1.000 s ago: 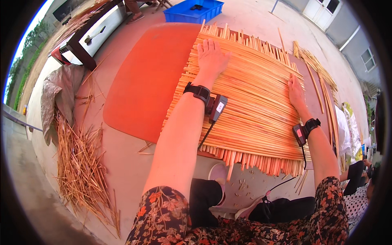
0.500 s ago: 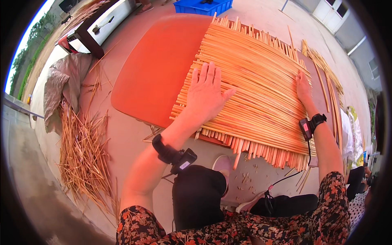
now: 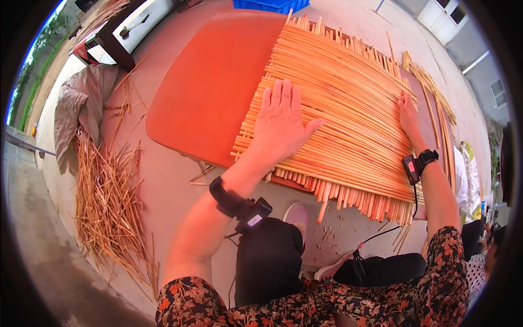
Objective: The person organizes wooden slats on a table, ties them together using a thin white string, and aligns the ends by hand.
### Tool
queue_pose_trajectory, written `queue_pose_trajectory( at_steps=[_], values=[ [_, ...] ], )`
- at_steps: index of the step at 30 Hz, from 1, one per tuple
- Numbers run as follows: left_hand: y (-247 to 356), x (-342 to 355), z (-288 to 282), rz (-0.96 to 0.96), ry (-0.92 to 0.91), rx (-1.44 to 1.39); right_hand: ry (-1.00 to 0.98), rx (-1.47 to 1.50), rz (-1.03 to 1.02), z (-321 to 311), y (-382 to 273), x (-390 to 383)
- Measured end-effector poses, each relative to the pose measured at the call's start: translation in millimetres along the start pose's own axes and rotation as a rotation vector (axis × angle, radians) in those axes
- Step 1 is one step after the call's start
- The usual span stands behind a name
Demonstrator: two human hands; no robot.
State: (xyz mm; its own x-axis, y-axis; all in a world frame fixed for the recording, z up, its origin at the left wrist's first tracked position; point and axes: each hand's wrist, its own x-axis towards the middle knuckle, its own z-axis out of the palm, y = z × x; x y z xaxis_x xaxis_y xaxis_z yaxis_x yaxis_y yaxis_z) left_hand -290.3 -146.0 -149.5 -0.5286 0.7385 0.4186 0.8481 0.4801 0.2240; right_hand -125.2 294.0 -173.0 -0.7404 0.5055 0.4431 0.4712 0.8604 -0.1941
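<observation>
A broad layer of straw-coloured stalks [image 3: 343,120], laid side by side with more stalks crossing beneath, covers the right part of a red-brown table [image 3: 201,82]. My left hand [image 3: 280,121] lies flat on the layer near its left end, palm down, fingers stretched and thumb out to the right. At the right end my right hand [image 3: 408,114] rests against the stalk tips, its fingers extended and close together; their undersides are hidden. Uneven ends of the lower stalks stick out at the near and far edges.
Loose stalks [image 3: 433,87] lie along the table's right side. On the ground at left are a heap of straw [image 3: 109,201] and a grey-brown sack [image 3: 81,103]. A blue crate [image 3: 272,5] stands beyond the table. Another person [image 3: 479,261] sits at lower right.
My left hand and the left ends of the stalks have shifted slightly right across the table. The right hand stays at the right end. The whole view has moved a little.
</observation>
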Motion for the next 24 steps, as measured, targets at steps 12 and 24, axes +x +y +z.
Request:
queue_pose_trajectory(
  at_steps=[12,24],
  values=[
    [27.3,35.3,-4.0,0.034,-0.042,0.075,0.013,0.034,0.010,-33.1,-25.7,-4.9],
    [9.9,64.9,20.1,-0.023,-0.104,0.019,-0.009,0.052,0.044,-27.1,-17.6,1.7]
  ],
)
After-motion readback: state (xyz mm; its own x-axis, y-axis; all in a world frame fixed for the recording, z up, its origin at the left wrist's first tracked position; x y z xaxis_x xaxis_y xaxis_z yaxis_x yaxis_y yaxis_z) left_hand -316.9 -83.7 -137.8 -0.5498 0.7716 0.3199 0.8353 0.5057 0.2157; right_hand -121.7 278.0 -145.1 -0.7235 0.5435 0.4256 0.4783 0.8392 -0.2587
